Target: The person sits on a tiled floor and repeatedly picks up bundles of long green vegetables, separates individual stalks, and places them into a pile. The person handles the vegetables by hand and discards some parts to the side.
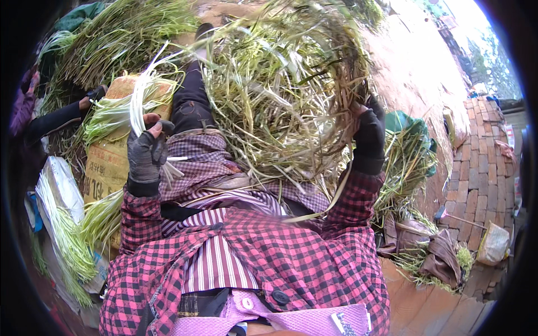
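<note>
My left hand [147, 153], in a grey fingerless glove, grips a small bundle of pale chive-like stalks [138, 103]. Their white ends stick out below the hand, over my lap. In a black fingerless glove, my right hand [370, 128] clutches a blurred clump of brown, withered leaves [352, 69]. Between and beyond the hands spreads a loose heap of green and straw-coloured leaves [269, 96], partly over my legs. Beside my left hand, more pale stalks [110, 112] lie across a yellow printed sack [103, 161].
At far left is another person's purple sleeve [24, 105]. A large stack of uncleaned green stalks [122, 46] lies at upper left. Pale bundles [69, 239] rest on a white sack [63, 180]. To the right are a leafy pile [397, 168], brown cloth [443, 258] and brick paving [473, 168].
</note>
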### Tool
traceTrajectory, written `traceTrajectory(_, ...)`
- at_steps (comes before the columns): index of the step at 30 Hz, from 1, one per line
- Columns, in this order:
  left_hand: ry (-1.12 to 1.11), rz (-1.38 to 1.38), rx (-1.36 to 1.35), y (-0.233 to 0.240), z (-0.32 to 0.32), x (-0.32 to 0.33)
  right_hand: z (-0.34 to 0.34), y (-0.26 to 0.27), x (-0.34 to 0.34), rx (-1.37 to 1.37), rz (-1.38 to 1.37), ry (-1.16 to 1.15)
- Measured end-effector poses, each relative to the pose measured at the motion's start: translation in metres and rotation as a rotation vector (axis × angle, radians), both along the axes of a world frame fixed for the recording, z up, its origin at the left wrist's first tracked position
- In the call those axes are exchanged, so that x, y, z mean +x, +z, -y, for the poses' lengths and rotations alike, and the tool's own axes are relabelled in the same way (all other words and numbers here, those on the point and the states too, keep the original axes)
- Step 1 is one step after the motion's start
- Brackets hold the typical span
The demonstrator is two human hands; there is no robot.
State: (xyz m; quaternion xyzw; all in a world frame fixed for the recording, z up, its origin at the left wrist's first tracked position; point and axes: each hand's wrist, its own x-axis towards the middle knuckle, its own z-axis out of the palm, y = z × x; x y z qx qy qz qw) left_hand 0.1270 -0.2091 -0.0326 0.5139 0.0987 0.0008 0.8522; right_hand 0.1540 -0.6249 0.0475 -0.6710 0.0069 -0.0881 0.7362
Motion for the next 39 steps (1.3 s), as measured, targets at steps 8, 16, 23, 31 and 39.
traceTrajectory(8,-0.068,0.027,-0.129,0.001,0.001,0.003,0.035,-0.099,-0.020,-1.142,-0.021,-0.582)
traceTrajectory(16,-0.155,0.065,-0.199,0.004,0.022,0.008,-0.119,-0.192,0.046,-1.295,-0.345,0.127)
traceTrajectory(23,-0.063,0.039,-0.154,0.001,0.008,0.000,-0.102,-0.160,0.032,-0.710,-0.087,0.081)
traceTrajectory(31,-0.134,-0.034,-0.085,-0.007,0.039,0.002,-0.125,-0.105,-0.028,-0.403,-0.101,0.286)
traceTrajectory(39,-0.222,-0.136,0.088,-0.002,0.067,-0.005,-0.157,-0.083,-0.046,-0.719,0.126,0.437)
